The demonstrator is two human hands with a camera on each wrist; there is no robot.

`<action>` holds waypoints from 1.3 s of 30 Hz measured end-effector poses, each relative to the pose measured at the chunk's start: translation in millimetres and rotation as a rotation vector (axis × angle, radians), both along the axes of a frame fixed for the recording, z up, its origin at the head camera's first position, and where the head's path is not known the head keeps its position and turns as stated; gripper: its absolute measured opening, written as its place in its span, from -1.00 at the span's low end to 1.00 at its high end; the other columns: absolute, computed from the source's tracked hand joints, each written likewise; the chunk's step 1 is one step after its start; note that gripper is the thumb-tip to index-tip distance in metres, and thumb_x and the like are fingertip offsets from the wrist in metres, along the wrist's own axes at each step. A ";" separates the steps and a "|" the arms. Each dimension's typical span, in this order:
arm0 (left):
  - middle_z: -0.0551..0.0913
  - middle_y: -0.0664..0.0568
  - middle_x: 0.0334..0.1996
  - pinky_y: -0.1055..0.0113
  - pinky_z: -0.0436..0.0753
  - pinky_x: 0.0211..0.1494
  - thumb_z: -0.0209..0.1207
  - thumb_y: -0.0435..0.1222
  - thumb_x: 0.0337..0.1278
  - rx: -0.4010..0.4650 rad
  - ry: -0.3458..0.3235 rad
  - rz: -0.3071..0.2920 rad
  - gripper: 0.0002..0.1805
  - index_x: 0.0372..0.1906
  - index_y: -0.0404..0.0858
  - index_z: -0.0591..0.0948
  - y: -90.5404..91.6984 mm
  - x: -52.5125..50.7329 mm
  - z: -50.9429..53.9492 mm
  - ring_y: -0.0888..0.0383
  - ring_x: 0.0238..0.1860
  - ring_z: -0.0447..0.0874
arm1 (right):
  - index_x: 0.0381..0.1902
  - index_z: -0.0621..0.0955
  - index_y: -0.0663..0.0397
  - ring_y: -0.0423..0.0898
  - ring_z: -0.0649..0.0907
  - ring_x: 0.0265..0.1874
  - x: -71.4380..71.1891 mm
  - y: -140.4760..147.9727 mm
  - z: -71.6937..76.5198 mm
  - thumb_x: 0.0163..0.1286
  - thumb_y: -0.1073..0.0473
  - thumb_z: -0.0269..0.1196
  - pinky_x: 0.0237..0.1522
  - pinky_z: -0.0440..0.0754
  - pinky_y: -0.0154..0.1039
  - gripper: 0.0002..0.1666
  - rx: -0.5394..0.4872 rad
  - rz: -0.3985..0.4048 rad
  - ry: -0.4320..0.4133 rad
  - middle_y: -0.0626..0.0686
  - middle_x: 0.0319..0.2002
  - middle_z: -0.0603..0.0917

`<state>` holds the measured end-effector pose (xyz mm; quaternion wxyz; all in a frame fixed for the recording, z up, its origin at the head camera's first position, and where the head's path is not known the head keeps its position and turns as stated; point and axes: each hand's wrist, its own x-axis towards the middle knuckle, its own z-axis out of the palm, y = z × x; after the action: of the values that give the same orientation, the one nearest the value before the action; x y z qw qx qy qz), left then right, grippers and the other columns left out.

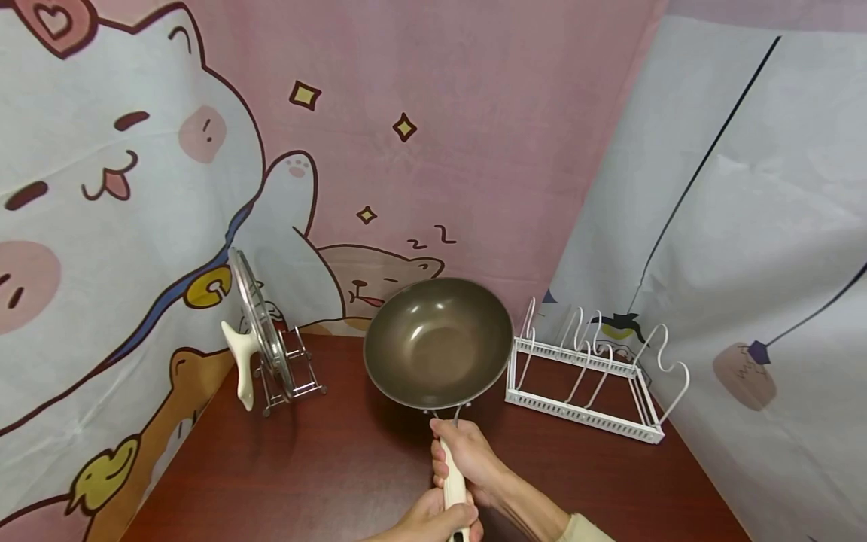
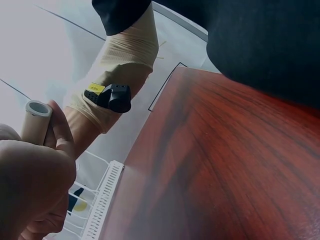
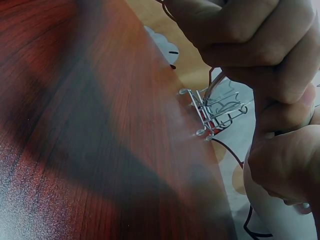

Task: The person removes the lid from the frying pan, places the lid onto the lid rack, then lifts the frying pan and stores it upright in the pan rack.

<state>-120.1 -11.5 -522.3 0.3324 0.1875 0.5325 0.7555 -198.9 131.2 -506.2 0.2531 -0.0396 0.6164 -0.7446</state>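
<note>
A deep brown wok (image 1: pixel 440 346) is held over the table, its dark interior facing me in the head view. Both hands grip its cream handle (image 1: pixel 453 482). My right hand (image 1: pixel 472 458) wraps the part closest to the pan, thumb on top. Lower down, my left hand (image 1: pixel 436 519) curls round the handle's end. The left wrist view shows the hollow handle end (image 2: pixel 38 111) poking out beside the left hand (image 2: pixel 35 175). Curled fingers of the right hand (image 3: pixel 255 45) fill the upper right of the right wrist view.
On the left, a glass lid (image 1: pixel 257 324) with a cream handle stands in a small wire rack (image 1: pixel 308 388). A white rack (image 1: pixel 582 412) with curved dividers sits to the right on the red-brown table (image 1: pixel 325 467). Printed cloth (image 1: pixel 474 98) hangs behind.
</note>
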 end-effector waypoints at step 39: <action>0.62 0.38 -0.47 0.65 0.52 -0.43 -0.01 -0.28 0.62 0.047 0.073 -0.084 -0.44 -0.10 -0.86 0.21 1.2 -8.7 -16.5 0.52 -0.51 0.54 | -0.42 0.48 0.08 -0.20 0.56 -0.69 1.4 4.3 5.2 0.80 -0.04 0.09 -0.53 0.68 -0.26 -0.49 0.102 -0.007 0.103 -0.12 -0.66 0.53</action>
<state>-128.8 -10.3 -538.8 0.3397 0.2448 0.5182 0.7458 -197.5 135.5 -501.0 0.2202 -0.0631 0.6658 -0.7101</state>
